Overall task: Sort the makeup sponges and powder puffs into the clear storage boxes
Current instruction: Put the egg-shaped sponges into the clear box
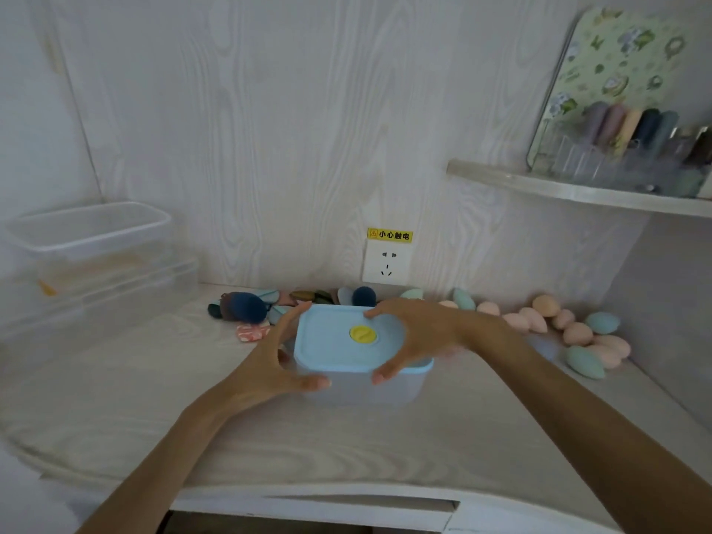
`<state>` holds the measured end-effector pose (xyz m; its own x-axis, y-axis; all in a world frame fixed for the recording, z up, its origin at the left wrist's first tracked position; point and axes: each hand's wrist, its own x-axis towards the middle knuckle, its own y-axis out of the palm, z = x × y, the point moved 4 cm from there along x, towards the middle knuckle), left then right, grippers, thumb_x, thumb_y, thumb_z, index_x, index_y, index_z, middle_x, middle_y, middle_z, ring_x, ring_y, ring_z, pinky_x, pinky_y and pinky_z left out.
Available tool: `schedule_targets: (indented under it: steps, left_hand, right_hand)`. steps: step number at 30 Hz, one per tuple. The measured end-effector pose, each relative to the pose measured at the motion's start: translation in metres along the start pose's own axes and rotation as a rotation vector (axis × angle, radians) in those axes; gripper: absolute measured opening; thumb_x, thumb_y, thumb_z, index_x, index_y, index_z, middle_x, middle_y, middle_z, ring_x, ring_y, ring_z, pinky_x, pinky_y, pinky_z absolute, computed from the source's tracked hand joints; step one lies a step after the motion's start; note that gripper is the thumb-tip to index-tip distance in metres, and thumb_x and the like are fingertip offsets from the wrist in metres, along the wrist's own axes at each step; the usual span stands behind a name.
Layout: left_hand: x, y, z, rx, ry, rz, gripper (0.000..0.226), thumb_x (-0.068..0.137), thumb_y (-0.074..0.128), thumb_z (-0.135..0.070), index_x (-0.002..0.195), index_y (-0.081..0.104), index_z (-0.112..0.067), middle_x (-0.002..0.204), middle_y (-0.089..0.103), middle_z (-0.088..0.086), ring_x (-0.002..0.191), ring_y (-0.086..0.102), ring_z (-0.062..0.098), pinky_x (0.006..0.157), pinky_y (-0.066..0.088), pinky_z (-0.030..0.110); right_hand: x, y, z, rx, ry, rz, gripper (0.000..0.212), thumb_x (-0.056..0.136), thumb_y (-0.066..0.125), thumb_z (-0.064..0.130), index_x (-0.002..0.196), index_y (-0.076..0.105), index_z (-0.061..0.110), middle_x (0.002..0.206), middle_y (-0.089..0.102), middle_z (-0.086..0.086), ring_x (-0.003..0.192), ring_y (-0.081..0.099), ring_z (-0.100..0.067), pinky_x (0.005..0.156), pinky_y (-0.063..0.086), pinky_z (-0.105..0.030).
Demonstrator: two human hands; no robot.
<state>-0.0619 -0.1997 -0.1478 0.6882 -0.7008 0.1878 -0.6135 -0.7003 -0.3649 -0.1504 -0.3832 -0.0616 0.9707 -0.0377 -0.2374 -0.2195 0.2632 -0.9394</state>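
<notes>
Now both hands clasp the clear storage box with pale blue lid (356,354) mid-desk: left hand (283,364) curled round its left side, right hand (410,335) over its right. Lift the lid evenly; egg-shaped pink and teal sponges (570,329) and fluffy dark puffs (246,308) wait along the far wall.

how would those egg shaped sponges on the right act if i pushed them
The egg-shaped sponges look rounded and tapered, so they would probably roll in curves and scatter. They seem soft and light, likely squashing under fingers. Lying loose on the table, they may drift off.
</notes>
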Motion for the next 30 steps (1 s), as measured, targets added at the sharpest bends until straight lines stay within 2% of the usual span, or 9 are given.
schedule_targets:
  steps: [3,7,10,13,16,20,22,27,30]
  left_hand:
    - [0.0,0.001,0.004,0.017,-0.004,-0.013,0.121,0.043,0.087,-0.051,0.144,0.021,-0.039,0.139,0.039,-0.026,0.126,0.041,-0.001,0.101,0.044,0.029]
    - [0.001,0.001,0.002,0.004,-0.022,-0.005,0.114,0.044,0.088,-0.047,0.14,0.025,-0.044,0.13,0.046,-0.032,0.118,0.044,-0.011,0.092,0.043,0.015]
    - [-0.002,0.003,-0.001,0.011,-0.046,-0.016,0.096,0.053,0.089,-0.033,0.128,0.03,-0.047,0.115,0.049,-0.034,0.102,0.046,-0.023,0.078,0.042,0.002]
    - [-0.002,0.001,0.002,0.026,-0.098,-0.016,0.107,0.041,0.088,-0.05,0.129,0.027,-0.046,0.116,0.039,-0.034,0.107,0.047,-0.005,0.078,0.042,0.008]
    - [0.0,0.0,0.007,0.024,-0.116,-0.004,0.112,0.028,0.081,-0.066,0.124,0.026,-0.052,0.117,0.037,-0.035,0.109,0.045,-0.003,0.084,0.04,0.013]
    - [0.002,0.0,0.008,0.036,-0.113,-0.015,0.108,0.032,0.081,-0.063,0.125,0.026,-0.053,0.122,0.038,-0.03,0.111,0.044,0.0,0.088,0.041,0.019]
    - [0.002,-0.001,0.01,0.04,-0.119,-0.023,0.109,0.034,0.081,-0.062,0.128,0.027,-0.051,0.128,0.039,-0.024,0.115,0.045,0.004,0.091,0.043,0.022]
    - [0.0,-0.002,0.01,0.037,-0.12,-0.012,0.123,0.032,0.082,-0.065,0.14,0.028,-0.04,0.134,0.04,-0.02,0.118,0.046,0.005,0.098,0.044,0.028]
    - [-0.001,-0.003,0.009,0.038,-0.123,-0.013,0.126,0.033,0.082,-0.063,0.143,0.026,-0.039,0.136,0.041,-0.017,0.118,0.047,0.007,0.099,0.044,0.028]
  right_hand:
    - [0.0,-0.008,0.004,-0.08,0.001,0.003,0.093,0.066,0.077,0.055,0.143,0.029,0.036,0.145,0.035,0.013,0.132,0.036,-0.014,0.106,0.03,-0.027]
    - [0.004,-0.009,0.0,-0.058,-0.013,0.009,0.086,0.066,0.076,0.054,0.14,0.035,0.039,0.143,0.035,0.015,0.132,0.034,-0.012,0.104,0.028,-0.025]
    - [0.007,-0.018,-0.009,0.119,-0.027,0.062,0.064,0.07,0.071,0.058,0.127,0.048,0.041,0.136,0.044,0.017,0.13,0.04,-0.009,0.109,0.03,-0.029]
    - [0.005,-0.032,-0.009,0.208,-0.07,0.11,0.041,0.078,0.067,0.052,0.116,0.061,0.037,0.127,0.056,0.016,0.121,0.049,-0.005,0.11,0.033,-0.03]
    - [0.006,-0.054,-0.006,0.17,-0.132,0.027,0.02,0.083,0.067,0.037,0.103,0.069,0.035,0.128,0.058,0.014,0.119,0.052,-0.002,0.107,0.035,-0.021]
    - [0.031,-0.091,0.001,0.01,-0.209,-0.399,0.025,0.09,0.061,0.026,0.109,0.071,0.015,0.113,0.067,-0.002,0.097,0.062,-0.014,0.09,0.044,-0.026]
    - [0.05,-0.1,0.007,-0.033,-0.23,-0.537,0.029,0.095,0.054,0.03,0.116,0.067,0.017,0.114,0.065,-0.001,0.102,0.06,-0.018,0.088,0.042,-0.028]
    - [0.11,-0.082,0.022,-0.258,-0.195,-0.442,0.034,0.1,0.042,0.032,0.127,0.06,0.023,0.121,0.061,-0.004,0.115,0.049,-0.024,0.093,0.035,-0.033]
    - [0.135,-0.068,0.026,-0.231,-0.13,-0.465,0.034,0.1,0.04,0.033,0.127,0.059,0.026,0.123,0.058,-0.006,0.121,0.041,-0.026,0.096,0.032,-0.036]
